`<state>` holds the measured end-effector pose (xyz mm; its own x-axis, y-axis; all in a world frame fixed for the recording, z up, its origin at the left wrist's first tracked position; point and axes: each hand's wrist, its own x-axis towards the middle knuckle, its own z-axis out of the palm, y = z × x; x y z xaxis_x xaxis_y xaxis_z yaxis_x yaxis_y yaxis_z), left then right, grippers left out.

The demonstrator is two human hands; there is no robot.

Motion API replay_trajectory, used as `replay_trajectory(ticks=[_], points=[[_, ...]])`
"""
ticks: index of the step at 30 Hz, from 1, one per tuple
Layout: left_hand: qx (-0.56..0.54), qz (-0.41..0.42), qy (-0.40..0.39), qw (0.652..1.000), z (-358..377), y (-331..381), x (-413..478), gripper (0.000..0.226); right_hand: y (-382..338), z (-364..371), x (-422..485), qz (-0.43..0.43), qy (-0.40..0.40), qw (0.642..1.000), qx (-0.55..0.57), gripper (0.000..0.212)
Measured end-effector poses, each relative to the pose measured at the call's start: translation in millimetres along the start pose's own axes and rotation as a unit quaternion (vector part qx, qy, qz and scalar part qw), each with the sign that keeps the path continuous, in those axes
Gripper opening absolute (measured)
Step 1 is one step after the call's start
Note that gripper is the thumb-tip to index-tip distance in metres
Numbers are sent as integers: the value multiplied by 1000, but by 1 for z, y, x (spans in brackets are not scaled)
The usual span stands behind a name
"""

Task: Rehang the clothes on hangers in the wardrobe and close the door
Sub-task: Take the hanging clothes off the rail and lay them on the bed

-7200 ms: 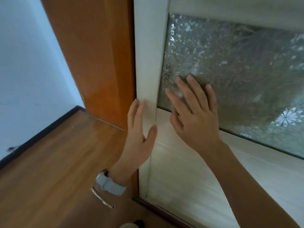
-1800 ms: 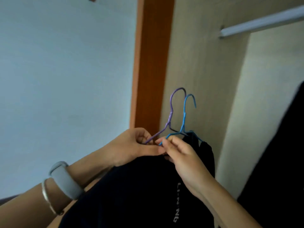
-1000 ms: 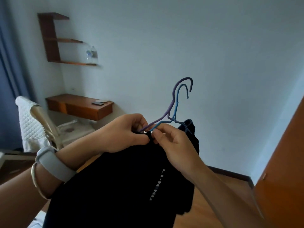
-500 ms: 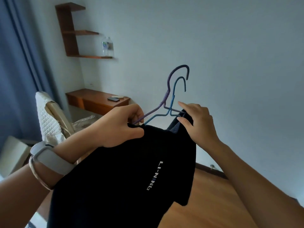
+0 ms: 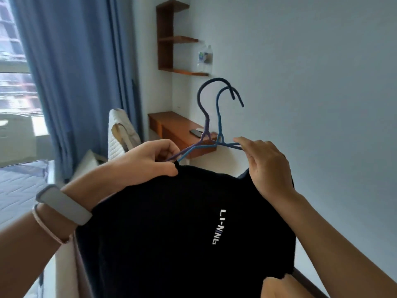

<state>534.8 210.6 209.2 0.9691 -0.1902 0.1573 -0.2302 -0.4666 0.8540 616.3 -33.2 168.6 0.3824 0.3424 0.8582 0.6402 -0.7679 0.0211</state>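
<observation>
Closest in: one black T-shirt with white LI-NING lettering [image 5: 171, 222], held up at chest height in the room. The wardrobe isn't in shot at all. One pale grey wristband [image 5: 64, 206] and one thin bracelet [image 5: 49, 224] sit on the left wrist.

The left hand [image 5: 150, 160] pinches the shirt's shoulder along with the left arms of both hangers. The right hand [image 5: 266, 166] has its fingers curled over the other shoulder, fingertips on the blue hanger's right arm. So both hands are busy, nothing spare.

Hanger count is two: one purple coated-wire hanger [image 5: 204, 117] and one blue coated-wire hanger [image 5: 219, 125], hooks up and side by side, lower parts tucked into the neck.

My read is we're mid-step on getting this shirt seated. Next I'd guess it needs the shoulders settled on one hanger and the spare slid out, then a turn toward the wardrobe rail.

Further back: one white quilted chair [image 5: 120, 130], one wooden desk [image 5: 171, 125] with one dark phone [image 5: 196, 132], one wooden wall shelf [image 5: 169, 37] holding clear bottles [image 5: 205, 59] (one or two, can't tell), and blue curtains [image 5: 75, 72]
</observation>
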Motion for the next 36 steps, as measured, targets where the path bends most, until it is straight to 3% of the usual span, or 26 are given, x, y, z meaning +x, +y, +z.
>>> replay_trajectory(ticks=[5, 9, 13, 15, 18, 21, 23, 27, 29, 32, 36], points=[[-62, -59, 72, 994, -26, -35, 20, 20, 0, 76, 37, -33, 41, 996, 76, 27], [-102, -99, 114, 983, -64, -67, 34, 37, -13, 153, 68, -40, 19, 992, 122, 29], [-102, -129, 201, 966, -114, -108, 63, 21, -21, 233, 106, -54, 30, 988, 145, 29], [-91, -132, 236, 959, -146, -127, 78, 30, -28, 273, 131, -50, 36, 988, 144, 28], [-81, -125, 270, 951, -195, -146, 94, 21, -38, 326, 168, -16, 32, 979, 199, 28], [-45, -151, 326, 932, -239, -161, 111, 33, -57, 370, 207, -52, 53, 964, 256, 30], [-5, -164, 347, 924, -260, -167, 127, 28, -83, 398, 238, -80, 58, 953, 286, 30], [89, -171, 358, 914, -297, -186, 147, 45, -135, 457, 283, -129, 56, 920, 366, 20], [82, -190, 353, 913, -315, -198, 152, 47, -153, 487, 300, -142, 53, 901, 406, 22], [98, -236, 358, 898, -342, -223, 160, 29, -180, 535, 322, -171, 24, 889, 424, 31], [180, -279, 403, 853, -378, -255, 176, 13, -213, 595, 355, -235, -89, 834, 492, 43]])
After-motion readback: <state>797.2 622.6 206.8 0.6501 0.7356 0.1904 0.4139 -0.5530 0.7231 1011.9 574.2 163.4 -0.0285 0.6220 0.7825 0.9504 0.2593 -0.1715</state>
